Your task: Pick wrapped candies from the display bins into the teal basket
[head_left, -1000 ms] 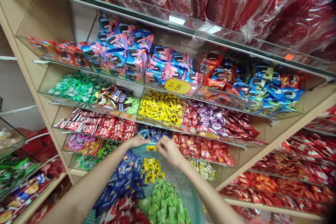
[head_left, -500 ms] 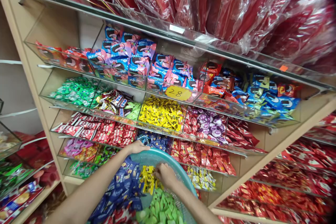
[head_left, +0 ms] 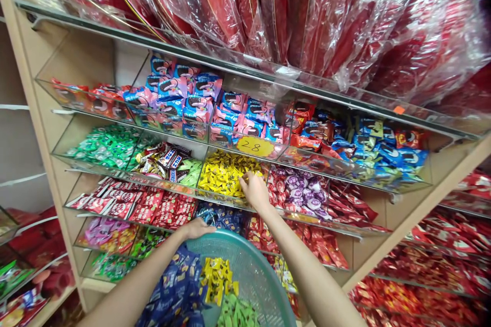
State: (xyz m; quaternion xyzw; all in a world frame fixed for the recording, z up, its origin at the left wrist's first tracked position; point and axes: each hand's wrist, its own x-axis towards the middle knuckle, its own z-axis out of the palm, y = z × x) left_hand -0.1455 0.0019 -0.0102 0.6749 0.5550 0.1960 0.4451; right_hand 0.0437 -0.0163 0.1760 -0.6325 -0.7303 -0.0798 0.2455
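Observation:
My left hand (head_left: 196, 227) is wrapped round the far rim of a teal plastic basket (head_left: 253, 260) held low in front of the shelves. Blue, yellow (head_left: 217, 276) and green wrapped sweets lie in the basket. My right hand (head_left: 253, 190) reaches up into the clear bin of yellow wrapped sweets (head_left: 222, 173), its fingers curled down among them; what they grip is hidden. A yellow price tag marked 28 (head_left: 254, 146) sits just above that bin.
Tiered clear bins hold green sweets (head_left: 103, 145), red packets (head_left: 130, 199), purple-and-red sweets (head_left: 303, 191) and blue biscuit packs (head_left: 184, 94). Red goods in plastic wrap (head_left: 268, 5) hang overhead. More red packets (head_left: 425, 260) fill the lower right shelves.
My right hand left the basket, where it had dropped yellow sweets, and rose into the yellow sweets bin. The left hand stayed on the basket rim. The view tilted upward.

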